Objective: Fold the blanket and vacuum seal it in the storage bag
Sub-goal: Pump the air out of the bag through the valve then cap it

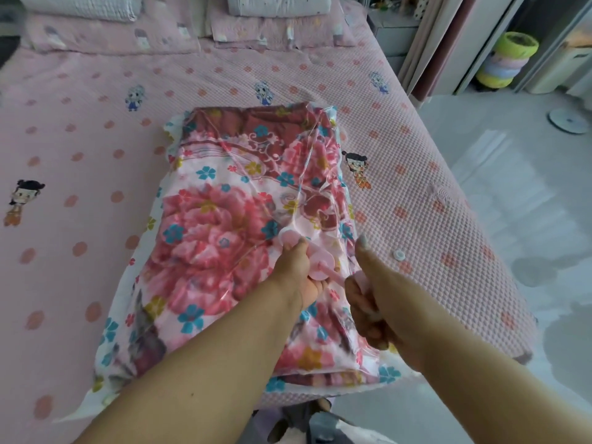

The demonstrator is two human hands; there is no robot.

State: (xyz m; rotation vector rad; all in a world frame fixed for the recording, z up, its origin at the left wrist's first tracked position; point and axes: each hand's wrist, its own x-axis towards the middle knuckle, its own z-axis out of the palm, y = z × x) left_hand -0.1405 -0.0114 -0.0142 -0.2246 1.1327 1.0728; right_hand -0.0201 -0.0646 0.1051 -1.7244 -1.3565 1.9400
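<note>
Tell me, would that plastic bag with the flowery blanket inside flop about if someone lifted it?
Probably yes. The storage bag looks loose and wrinkled round the blanket, so it would likely sag. Its glossy film may feel slippery. The bulk seems soft rather than heavy, though I cannot judge weight.

both forearms bare, no sleeves; right hand [368, 293] thumbnail perhaps pale-polished.

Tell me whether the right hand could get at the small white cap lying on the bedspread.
Probably yes: the white cap lies bare beside the right hand, but that hand grips the pink pump handle.
</note>
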